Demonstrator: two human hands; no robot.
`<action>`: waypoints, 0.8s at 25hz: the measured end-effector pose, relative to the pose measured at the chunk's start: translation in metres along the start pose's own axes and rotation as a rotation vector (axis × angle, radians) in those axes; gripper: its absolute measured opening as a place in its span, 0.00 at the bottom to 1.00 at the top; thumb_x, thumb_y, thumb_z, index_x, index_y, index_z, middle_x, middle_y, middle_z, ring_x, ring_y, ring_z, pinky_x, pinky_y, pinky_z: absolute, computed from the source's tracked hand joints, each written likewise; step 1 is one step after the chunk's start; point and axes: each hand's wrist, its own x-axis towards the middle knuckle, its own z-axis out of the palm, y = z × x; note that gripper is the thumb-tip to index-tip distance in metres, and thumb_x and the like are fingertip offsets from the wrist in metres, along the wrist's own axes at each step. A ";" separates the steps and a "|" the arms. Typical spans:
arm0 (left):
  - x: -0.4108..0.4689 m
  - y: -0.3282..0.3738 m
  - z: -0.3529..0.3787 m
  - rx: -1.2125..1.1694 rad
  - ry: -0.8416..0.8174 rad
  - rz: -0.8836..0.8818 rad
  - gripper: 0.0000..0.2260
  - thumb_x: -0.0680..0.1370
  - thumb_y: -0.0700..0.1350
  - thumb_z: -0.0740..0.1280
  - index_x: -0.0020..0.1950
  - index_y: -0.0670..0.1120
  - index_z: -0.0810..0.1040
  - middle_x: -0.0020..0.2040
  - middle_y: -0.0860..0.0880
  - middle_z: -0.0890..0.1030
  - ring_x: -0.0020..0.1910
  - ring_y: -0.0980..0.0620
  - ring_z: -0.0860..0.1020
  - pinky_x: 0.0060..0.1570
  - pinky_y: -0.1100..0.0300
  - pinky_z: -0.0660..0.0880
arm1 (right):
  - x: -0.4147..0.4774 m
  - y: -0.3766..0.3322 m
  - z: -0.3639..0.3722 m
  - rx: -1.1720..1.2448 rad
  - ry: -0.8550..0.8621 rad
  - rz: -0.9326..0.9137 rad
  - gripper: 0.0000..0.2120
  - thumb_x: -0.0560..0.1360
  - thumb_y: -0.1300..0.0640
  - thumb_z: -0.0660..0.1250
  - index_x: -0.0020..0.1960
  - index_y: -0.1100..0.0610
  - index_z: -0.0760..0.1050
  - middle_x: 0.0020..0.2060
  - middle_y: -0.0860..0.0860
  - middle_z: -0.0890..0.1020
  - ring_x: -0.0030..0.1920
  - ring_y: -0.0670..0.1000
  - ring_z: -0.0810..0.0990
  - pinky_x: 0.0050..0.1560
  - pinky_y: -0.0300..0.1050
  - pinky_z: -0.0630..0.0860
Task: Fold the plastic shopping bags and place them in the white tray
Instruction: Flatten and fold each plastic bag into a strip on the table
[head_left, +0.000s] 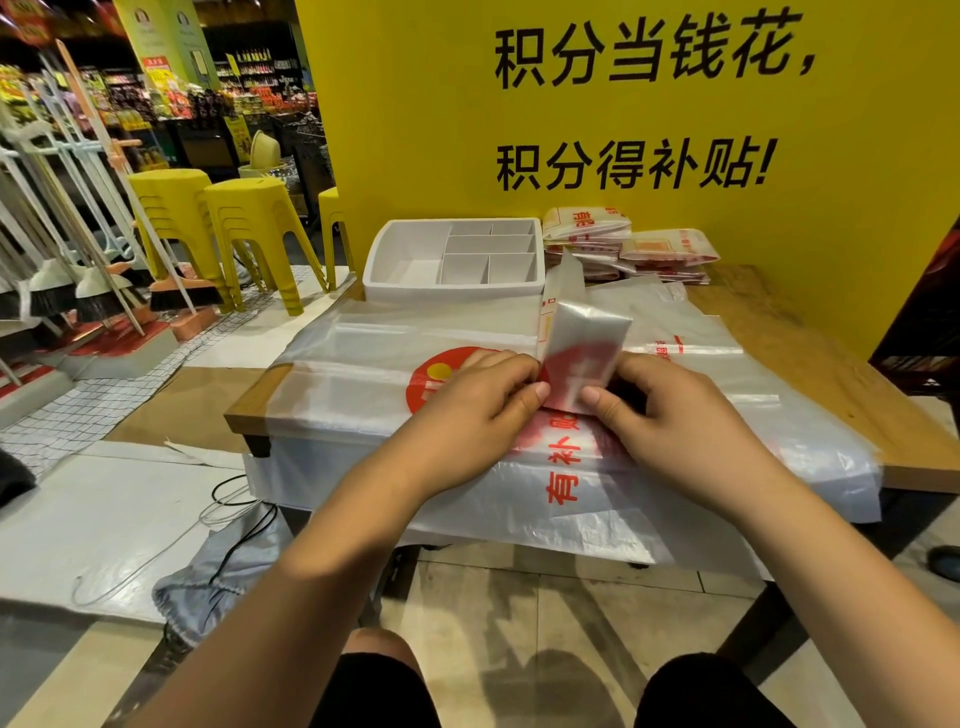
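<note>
Both hands, left (480, 400) and right (670, 410), pinch a folded bag (584, 353) above flat bags (363, 353); tray (410, 244) behind.

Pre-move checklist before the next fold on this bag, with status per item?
1. Left hand pinches the half-folded bag: ok.
2. Right hand pinches the same bag beside it: ok.
3. Fold lying flat: not ok, the flap stands up off the spread bags.
4. Fold edges aligned: cannot tell, the film is translucent and creased.
5. White tray ready to receive: ok, the visible compartments look empty.
6. Way to the tray: ok, only flat bags lie between the hands and it.
</note>
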 end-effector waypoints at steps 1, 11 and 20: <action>0.003 0.001 0.002 -0.003 -0.010 -0.036 0.07 0.84 0.50 0.60 0.51 0.51 0.76 0.48 0.56 0.75 0.54 0.55 0.70 0.52 0.60 0.67 | 0.001 -0.001 0.002 0.009 0.015 0.035 0.10 0.79 0.51 0.67 0.60 0.50 0.76 0.45 0.43 0.81 0.42 0.39 0.75 0.40 0.25 0.67; 0.014 0.019 0.018 0.145 0.222 -0.168 0.10 0.81 0.46 0.62 0.61 0.51 0.78 0.51 0.50 0.79 0.59 0.49 0.70 0.54 0.53 0.73 | 0.020 -0.014 0.014 -0.312 -0.044 0.118 0.17 0.82 0.52 0.57 0.68 0.55 0.71 0.58 0.57 0.81 0.56 0.60 0.78 0.54 0.53 0.75; 0.015 0.017 0.019 0.150 0.128 -0.202 0.08 0.81 0.47 0.59 0.57 0.49 0.75 0.55 0.48 0.79 0.57 0.48 0.74 0.58 0.47 0.73 | 0.029 -0.001 0.016 -0.402 -0.181 0.085 0.21 0.83 0.47 0.51 0.73 0.48 0.70 0.76 0.46 0.65 0.72 0.55 0.68 0.69 0.49 0.66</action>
